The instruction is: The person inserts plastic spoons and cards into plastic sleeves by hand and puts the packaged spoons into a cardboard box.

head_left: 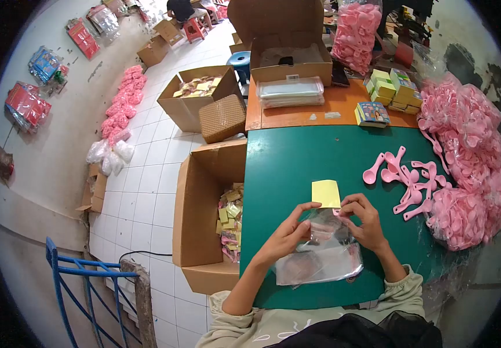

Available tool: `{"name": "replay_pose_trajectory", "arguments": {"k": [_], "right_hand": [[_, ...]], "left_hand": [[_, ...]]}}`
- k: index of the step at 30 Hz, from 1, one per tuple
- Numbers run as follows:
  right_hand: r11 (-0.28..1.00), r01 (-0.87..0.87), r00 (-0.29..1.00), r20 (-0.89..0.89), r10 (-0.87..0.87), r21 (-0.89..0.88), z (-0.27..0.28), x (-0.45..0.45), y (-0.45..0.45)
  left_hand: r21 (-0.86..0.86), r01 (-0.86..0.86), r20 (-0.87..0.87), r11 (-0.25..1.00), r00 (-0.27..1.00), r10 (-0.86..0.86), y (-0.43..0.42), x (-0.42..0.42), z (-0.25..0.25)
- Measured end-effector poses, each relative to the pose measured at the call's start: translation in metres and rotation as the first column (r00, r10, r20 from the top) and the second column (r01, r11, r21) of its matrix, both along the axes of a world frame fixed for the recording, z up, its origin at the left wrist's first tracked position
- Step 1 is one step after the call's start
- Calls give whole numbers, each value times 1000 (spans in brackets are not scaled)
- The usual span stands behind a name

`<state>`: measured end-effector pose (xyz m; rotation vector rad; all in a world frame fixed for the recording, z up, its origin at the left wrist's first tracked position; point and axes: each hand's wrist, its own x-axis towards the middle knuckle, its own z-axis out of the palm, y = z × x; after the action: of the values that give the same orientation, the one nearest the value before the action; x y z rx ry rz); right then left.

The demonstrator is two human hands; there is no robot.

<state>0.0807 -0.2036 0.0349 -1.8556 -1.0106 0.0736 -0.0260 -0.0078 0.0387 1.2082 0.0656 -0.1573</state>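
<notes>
Near the front of the green table (297,156), my left hand (291,232) is closed on the left side of a clear plastic bag (323,227). My right hand (361,219) pinches at the bag's upper right, where a bit of pink shows by the fingertips. A yellow card (325,193) stands out above the bag, between both hands. Under my hands lie more clear bags (302,268), flat on the table. Loose pink spoons (408,180) are scattered to the right of my right hand.
Large bags of pink spoons (465,156) line the right edge. Card stacks (372,114) and clear sleeves (291,91) rest on the orange surface (262,119) behind. An open carton (195,214) with packed pieces stands left of the table. A person (182,10) sits far back.
</notes>
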Motion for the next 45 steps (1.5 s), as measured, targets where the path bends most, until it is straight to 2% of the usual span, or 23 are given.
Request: {"name": "replay_pose_trajectory", "arguments": {"k": [1,2,4,7,8,11,14,17,20,23,28,31,38,40,43,44,45], "right_hand": [[1000,3,1000,-10,-2,22,-5,1,-2],[999,5,1000,-21,-4,44,-7,1,-4],[998,9,999,-46,-6,60,-9,1,-5],[998,-31,999,-38,33,52,-2,1,-3],[998,-46,999,-27,48,47,1,1,-2],[995,-82,992,95,87,-59,-8,9,-11],[999,-12,938,-344,28,48,-18,4,-8],[984,43,787,-612,74,175,-40,5,-7],[981,102,591,-804,73,165,-31,2,-1],[981,144,688,-726,-5,129,-40,2,3],[970,224,709,-698,-98,91,-35,-4,8],[968,243,731,-669,-136,69,-35,-3,7],[972,235,784,-592,-187,5,-29,-7,7],[981,188,832,-523,-186,-49,-29,-5,5],[977,190,872,-441,-214,-99,-26,1,0],[973,204,879,-417,-231,-109,-25,3,-2],[963,252,935,-234,-268,-95,-23,8,-5]], "left_hand": [[13,-12,-41,1000,999,13,0,1,1],[197,-31,-19,980,999,36,-3,3,-1],[539,-80,33,838,997,74,-7,6,-5],[602,-75,90,795,996,26,-9,9,-11],[613,-122,132,781,990,51,-8,10,-11],[639,-204,214,741,973,83,-6,12,-14],[658,-219,232,720,969,83,-5,12,-17],[663,-231,237,712,967,92,-8,12,-16],[689,-237,225,685,968,109,-8,11,-20],[701,-273,236,659,961,147,-10,12,-21],[629,-318,186,710,948,260,-16,13,-35],[517,-378,133,768,922,364,-21,14,-37],[563,-224,53,795,970,236,-18,13,-27],[608,-215,94,765,975,199,-16,11,-24],[562,-273,173,781,962,211,-4,5,-18],[546,-268,119,794,963,244,8,-1,-8],[599,-352,182,719,934,306,21,-10,3]]}}
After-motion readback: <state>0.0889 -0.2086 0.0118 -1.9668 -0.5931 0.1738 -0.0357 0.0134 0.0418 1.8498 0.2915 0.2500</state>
